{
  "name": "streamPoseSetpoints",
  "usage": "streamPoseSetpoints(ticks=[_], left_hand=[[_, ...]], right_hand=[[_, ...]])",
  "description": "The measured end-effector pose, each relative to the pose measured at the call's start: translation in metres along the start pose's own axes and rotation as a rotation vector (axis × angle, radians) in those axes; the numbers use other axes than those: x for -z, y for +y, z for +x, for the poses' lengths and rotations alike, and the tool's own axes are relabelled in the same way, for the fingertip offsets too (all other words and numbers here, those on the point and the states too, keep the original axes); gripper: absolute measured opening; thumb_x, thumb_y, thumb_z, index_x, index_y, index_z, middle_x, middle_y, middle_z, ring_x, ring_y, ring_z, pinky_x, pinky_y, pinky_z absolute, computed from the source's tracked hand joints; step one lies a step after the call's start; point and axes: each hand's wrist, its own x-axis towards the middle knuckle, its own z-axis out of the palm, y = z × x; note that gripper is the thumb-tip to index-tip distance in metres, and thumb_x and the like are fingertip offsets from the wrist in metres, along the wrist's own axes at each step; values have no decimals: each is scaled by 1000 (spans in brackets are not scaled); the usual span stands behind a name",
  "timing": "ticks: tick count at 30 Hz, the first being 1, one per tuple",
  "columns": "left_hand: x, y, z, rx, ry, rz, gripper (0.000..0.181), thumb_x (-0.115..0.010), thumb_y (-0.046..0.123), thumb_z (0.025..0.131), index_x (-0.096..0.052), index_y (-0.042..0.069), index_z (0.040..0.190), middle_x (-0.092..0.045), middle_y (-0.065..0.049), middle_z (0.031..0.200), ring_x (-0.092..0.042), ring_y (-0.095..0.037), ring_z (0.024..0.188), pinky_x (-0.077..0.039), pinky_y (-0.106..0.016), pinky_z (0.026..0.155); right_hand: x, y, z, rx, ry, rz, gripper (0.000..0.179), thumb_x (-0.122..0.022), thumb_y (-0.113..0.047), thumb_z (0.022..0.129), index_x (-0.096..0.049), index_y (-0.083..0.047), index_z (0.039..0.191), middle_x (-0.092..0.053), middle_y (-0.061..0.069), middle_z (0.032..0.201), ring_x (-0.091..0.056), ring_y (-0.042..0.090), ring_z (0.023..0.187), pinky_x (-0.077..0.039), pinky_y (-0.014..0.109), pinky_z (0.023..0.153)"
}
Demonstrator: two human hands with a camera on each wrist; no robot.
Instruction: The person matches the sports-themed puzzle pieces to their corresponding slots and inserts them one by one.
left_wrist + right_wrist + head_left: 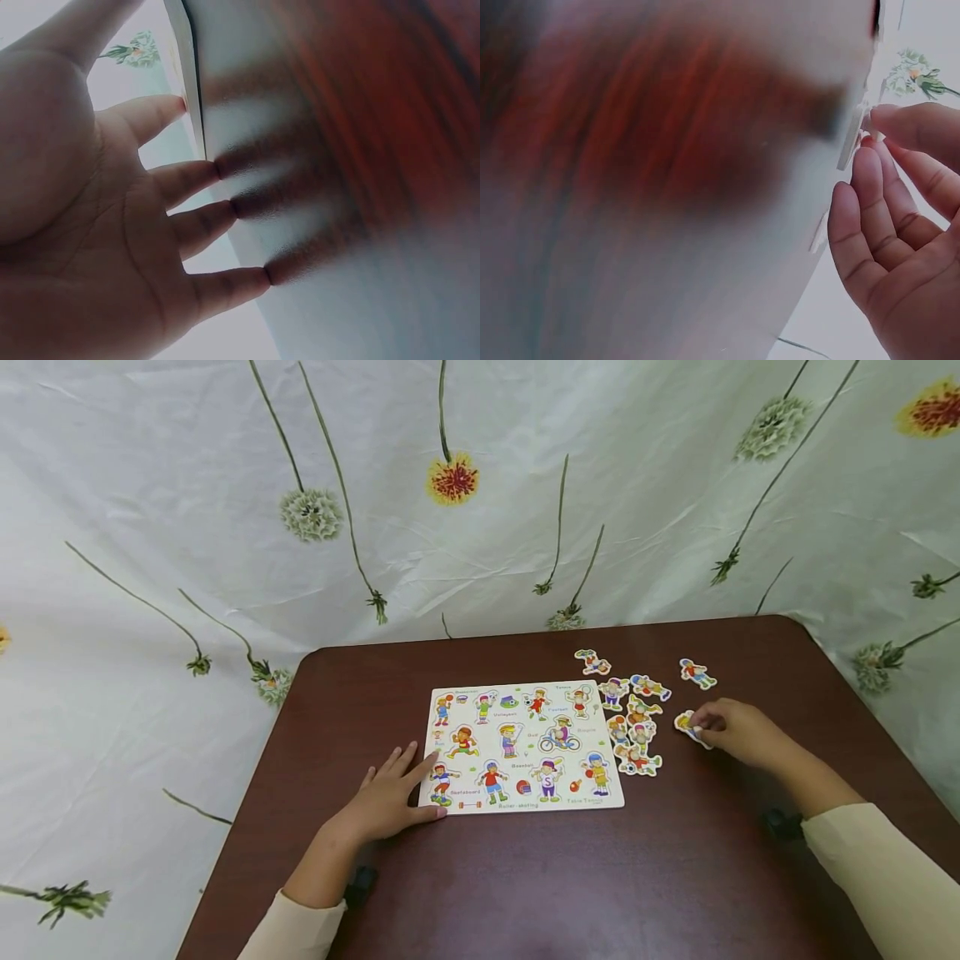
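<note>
A white puzzle board [480, 785] printed with children playing sports lies on the table. My left hand [384, 797] is spread at its lower left corner, thumb and index finger on the board's edge; in the left wrist view the other fingertips [251, 277] press the tabletop. On the right, my right hand [735, 731] pinches a small figure puzzle piece [688, 727] between thumb and fingers. In the right wrist view this piece [849, 139] shows edge-on, low over the table, partly hidden by the fingertips.
Several loose figure pieces [640, 762] lie clustered along the board's right edge, some overlapping. One piece [592, 662] lies behind the board and another [697, 673] at the back right. A flower-patterned white cloth [510, 543] hangs behind the dark brown table [525, 885].
</note>
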Motion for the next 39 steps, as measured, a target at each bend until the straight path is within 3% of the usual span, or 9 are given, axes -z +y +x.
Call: streamPoseSetpoints(ticks=[7,17,27,39], left_hand=[[0,-1,2,11,-13,5,92,-71,60,87,-30,24,161,-14,-17,170,-11,-44,157,-12,-76,117],[2,4,2,5,-4,7,91,-74,57,85,-34,21,159,-19,-19,169,-9,-48,156,-11,-76,117],[-1,4,6,-11,8,6,93,-76,58,83,-35,21,159,-24,-11,169,-6,-44,157,-8,-72,120],[-4,14,16,-26,11,21,93,-74,60,84,-34,22,159,-23,-9,169,-6,-42,158,-9,-72,120]], right_hand=[[-3,-16,7,36,29,9,9,-69,-7,92,-71,-4,100,-67,9,93,-60,14,79,-48,30,67],[-18,-59,21,122,23,43,10,-68,-10,95,-72,-5,103,-64,7,96,-59,15,82,-48,31,70],[-39,-99,43,227,-23,90,7,-69,-11,95,-72,-9,101,-66,2,91,-57,13,82,-49,29,70],[-70,-137,63,247,-87,139,8,-72,-13,94,-72,-11,102,-64,2,92,-57,13,83,-48,28,72]])
